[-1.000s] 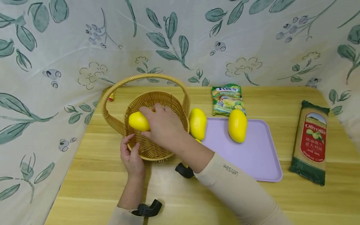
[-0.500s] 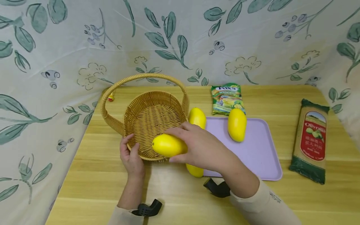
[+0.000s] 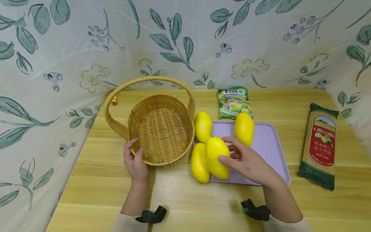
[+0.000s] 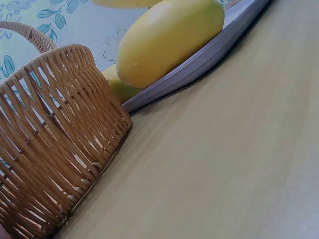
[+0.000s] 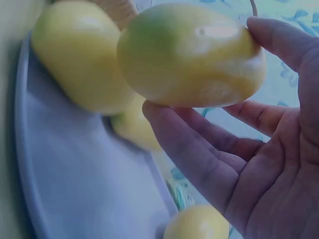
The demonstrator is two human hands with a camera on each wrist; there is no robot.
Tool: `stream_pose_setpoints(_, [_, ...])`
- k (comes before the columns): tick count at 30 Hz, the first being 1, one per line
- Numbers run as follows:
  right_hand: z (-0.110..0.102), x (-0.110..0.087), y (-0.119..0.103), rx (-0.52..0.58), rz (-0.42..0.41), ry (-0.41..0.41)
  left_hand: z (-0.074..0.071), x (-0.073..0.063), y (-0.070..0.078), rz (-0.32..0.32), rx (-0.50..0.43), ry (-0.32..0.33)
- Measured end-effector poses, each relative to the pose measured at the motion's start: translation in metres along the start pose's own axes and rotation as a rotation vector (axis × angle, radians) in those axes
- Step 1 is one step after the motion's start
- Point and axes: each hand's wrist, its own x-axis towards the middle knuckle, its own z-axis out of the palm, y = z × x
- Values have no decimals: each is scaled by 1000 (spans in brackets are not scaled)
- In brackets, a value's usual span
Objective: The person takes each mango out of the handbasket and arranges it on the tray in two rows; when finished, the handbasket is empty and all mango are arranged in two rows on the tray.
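My left hand grips the near-left rim of a wicker basket, fingers over the edge; nothing lies inside the basket. In the left wrist view, the woven wall stands on the table. My right hand pinches a yellow mango between thumb and fingertips. The right wrist view has this held mango raised above the tray. A second mango lies on the tray's left edge, partly behind the held one. Another mango is at the tray's back-left corner, and one more at its back edge.
The lilac tray lies right of the basket. Behind it is a green candy bag. A pasta packet lies at the far right. A small red-and-yellow item sits behind the basket handle. A patterned cloth hangs at the back.
My right hand has carried the mango out of the basket and rightward to over the tray's left part, turning it more upright. My left hand stays on the basket rim.
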Motion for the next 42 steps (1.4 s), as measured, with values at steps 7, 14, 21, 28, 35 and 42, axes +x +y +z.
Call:
stream_pose_setpoints(7, [-19,-12,31,66,64,64,0,0,0,-5,14,-3])
stream_pose_setpoints(14, [-31,-21,53,103,90,37,1,0,1,2,16,-5])
stream_pose_setpoints(21, [-35,-24,65,79,135,10,1,0,0,4,9,5])
stream_pose_setpoints(28, [-38,-24,74,81,131,2,2,-1,0,5,11,1])
stream_pose_setpoints(35, [-41,-22,77,34,149,17,1,-1,-1,7,-3,-1])
stream_pose_setpoints(42, [-43,-21,80,6,144,36,1,-1,0,3,-15,2])
